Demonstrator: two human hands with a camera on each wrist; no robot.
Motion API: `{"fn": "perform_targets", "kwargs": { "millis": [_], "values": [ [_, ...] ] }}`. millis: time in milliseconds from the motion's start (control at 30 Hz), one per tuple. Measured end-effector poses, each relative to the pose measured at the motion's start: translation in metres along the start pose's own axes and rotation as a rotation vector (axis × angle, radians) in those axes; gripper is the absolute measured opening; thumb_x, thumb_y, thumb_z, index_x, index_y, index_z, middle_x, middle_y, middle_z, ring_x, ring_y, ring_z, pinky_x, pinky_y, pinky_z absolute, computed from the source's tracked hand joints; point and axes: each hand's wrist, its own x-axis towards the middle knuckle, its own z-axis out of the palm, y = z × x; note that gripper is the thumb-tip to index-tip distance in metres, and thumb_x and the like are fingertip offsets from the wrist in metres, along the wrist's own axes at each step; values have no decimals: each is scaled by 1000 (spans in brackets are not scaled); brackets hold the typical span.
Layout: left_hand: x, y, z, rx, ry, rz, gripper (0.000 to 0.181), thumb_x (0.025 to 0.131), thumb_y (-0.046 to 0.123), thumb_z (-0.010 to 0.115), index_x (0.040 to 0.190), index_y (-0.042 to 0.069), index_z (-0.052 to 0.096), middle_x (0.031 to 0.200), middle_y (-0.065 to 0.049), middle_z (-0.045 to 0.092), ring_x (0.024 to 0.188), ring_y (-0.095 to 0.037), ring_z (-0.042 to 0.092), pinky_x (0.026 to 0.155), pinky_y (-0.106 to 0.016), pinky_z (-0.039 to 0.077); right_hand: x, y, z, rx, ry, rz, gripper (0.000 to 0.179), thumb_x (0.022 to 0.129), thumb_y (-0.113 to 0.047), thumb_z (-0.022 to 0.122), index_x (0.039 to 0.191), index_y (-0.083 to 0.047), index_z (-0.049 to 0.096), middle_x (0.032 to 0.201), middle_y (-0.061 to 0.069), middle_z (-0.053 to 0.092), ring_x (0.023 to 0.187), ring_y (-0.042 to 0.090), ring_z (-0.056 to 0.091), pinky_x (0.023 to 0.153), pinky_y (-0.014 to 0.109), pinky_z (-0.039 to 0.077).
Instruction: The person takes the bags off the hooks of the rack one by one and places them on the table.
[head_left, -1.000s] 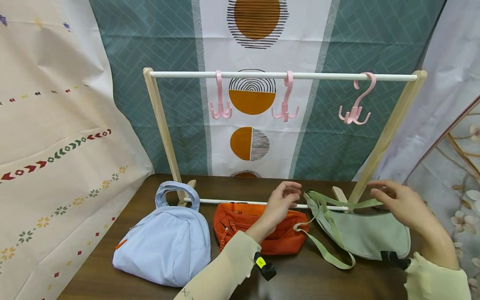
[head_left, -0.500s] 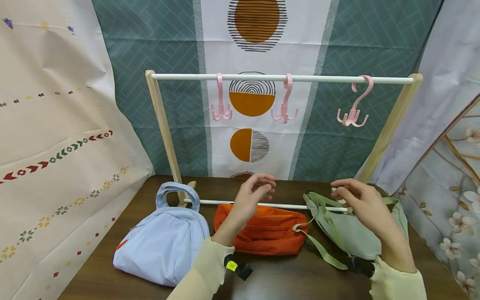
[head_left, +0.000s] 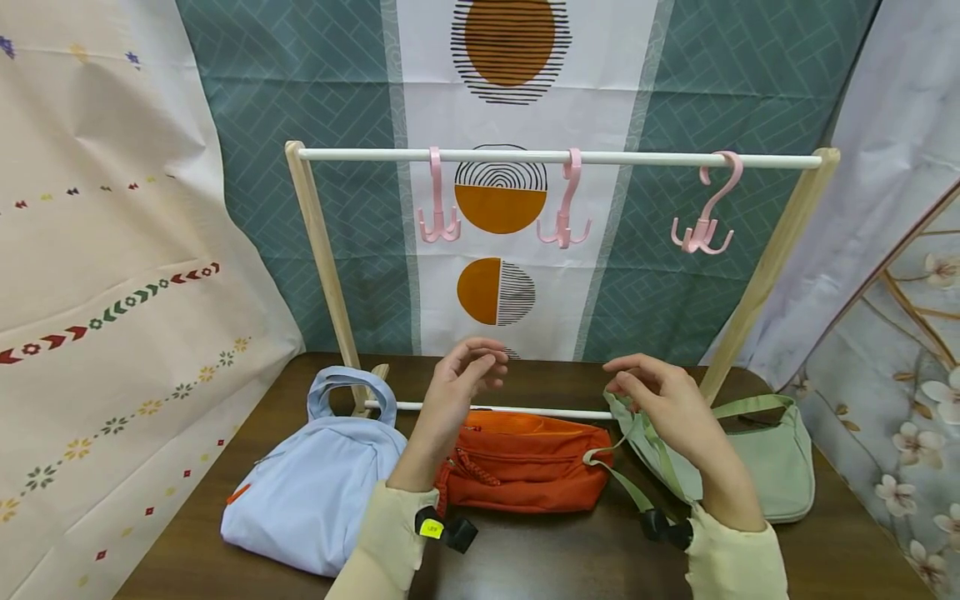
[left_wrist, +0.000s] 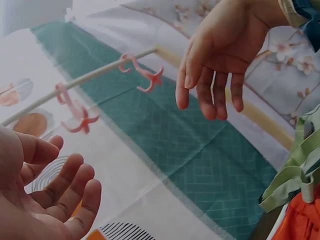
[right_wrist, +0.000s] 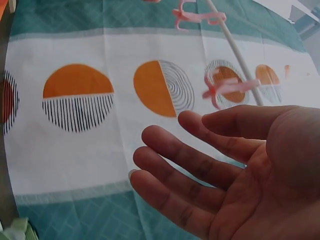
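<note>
My left hand (head_left: pixel 459 392) hovers with loosely bent fingers between the light blue backpack (head_left: pixel 318 483) and the red bag (head_left: pixel 525 471), holding nothing. Over the near side of the sage green shoulder bag (head_left: pixel 776 467), my right hand (head_left: pixel 663 400) is also raised and bare, its fingers relaxed. In the right wrist view the palm of the right hand (right_wrist: pixel 235 175) shows with spread fingers. A green strap (head_left: pixel 626 483) trails from the green bag onto the right end of the red one. The backpack lies on the table, its loop handle up.
A wooden rack with a white top rail (head_left: pixel 495 156) stands behind the bags. Three pink hooks hang from it: a left one (head_left: pixel 437 200), a middle one (head_left: pixel 566 200) and a right one (head_left: pixel 712 204). Patterned cloths (head_left: pixel 330 100) enclose the brown table (head_left: pixel 540 554).
Both hands have moved left, the left from over the red bag toward the backpack, the right off the green bag's far side. The bags and hooks stay where they were.
</note>
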Motion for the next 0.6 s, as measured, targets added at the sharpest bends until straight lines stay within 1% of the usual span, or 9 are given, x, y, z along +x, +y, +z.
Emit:
{"fn": "perform_targets", "kwargs": {
  "millis": [100,167,200,267,400,467,533,600],
  "values": [
    [1,1,-5,14,11,-3,24,109,11,52,127,-3,61,116,-13,65,104,-24,64,97,-46,55,4,0,6,-3,-18,5,25,109,-16,56,127,-5,69,102,7,76,84,17,69,76,31,57],
    [2,3,-9,24,12,-5,23,109,12,53,126,-1,62,115,-14,65,103,-24,65,97,-46,55,7,1,9,-12,-29,2,24,109,-16,56,127,-6,69,101,6,76,83,17,70,77,33,57],
    [2,4,-11,27,11,-6,23,109,12,54,126,0,63,114,-15,65,102,-25,65,97,-46,55,8,1,10,-19,-32,3,24,109,-16,56,127,-6,69,101,6,76,83,17,69,77,34,57],
    [2,5,-13,34,4,-6,24,109,13,54,127,0,62,114,-15,65,102,-26,65,95,-42,55,9,3,10,-34,-25,2,24,109,-15,56,127,-6,69,100,6,76,82,17,70,77,36,57],
    [0,8,-17,17,-8,-5,28,109,14,54,130,-4,59,114,-14,64,103,-27,64,94,-38,55,9,7,10,-51,-8,9,23,108,-13,56,126,-6,69,100,6,76,83,18,70,77,36,57],
    [0,9,-19,12,-8,-7,28,109,14,54,130,-3,59,114,-13,64,102,-28,64,95,-40,55,9,7,12,-56,-11,16,23,108,-13,55,126,-6,69,99,6,75,83,18,69,77,37,57],
    [0,10,-22,10,-3,-10,25,109,14,55,128,-1,60,113,-13,64,102,-28,64,98,-45,54,9,6,14,-61,-13,21,24,108,-13,55,126,-7,69,99,5,75,83,17,69,78,37,57],
    [0,11,-24,18,3,-10,23,109,14,55,127,2,62,113,-13,65,102,-28,64,98,-46,53,10,5,16,-78,-9,23,23,108,-13,55,126,-8,70,99,4,75,83,17,69,78,38,56]
  ]
}}
